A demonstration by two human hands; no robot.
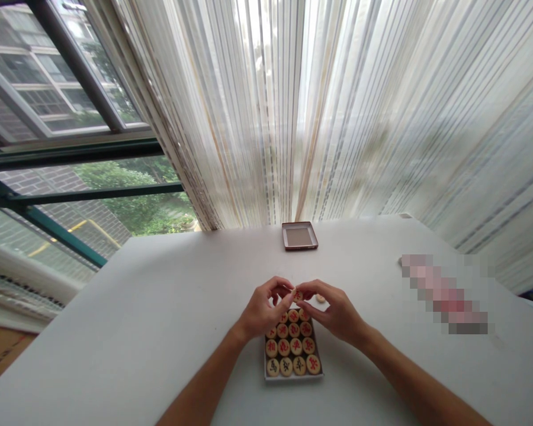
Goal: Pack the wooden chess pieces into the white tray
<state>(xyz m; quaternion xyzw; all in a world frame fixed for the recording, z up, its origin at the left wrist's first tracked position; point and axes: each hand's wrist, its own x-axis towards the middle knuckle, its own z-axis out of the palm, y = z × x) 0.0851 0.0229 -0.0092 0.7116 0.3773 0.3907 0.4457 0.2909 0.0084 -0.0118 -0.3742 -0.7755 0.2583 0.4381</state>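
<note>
A small open box (293, 377) lies on the white table, filled with several round wooden chess pieces (296, 347) marked in red and black. Above its far end my left hand (263, 309) and my right hand (332, 309) meet, fingers pinched together on one round wooden piece (297, 294) with a red mark. Another loose piece (320, 299) lies on the table just behind my right hand.
The box lid (299, 236), dark-rimmed, lies upside down near the table's far edge. A blurred-out patch (446, 294) covers something on the right of the table (160, 307). Striped curtains hang behind, with a window at the left.
</note>
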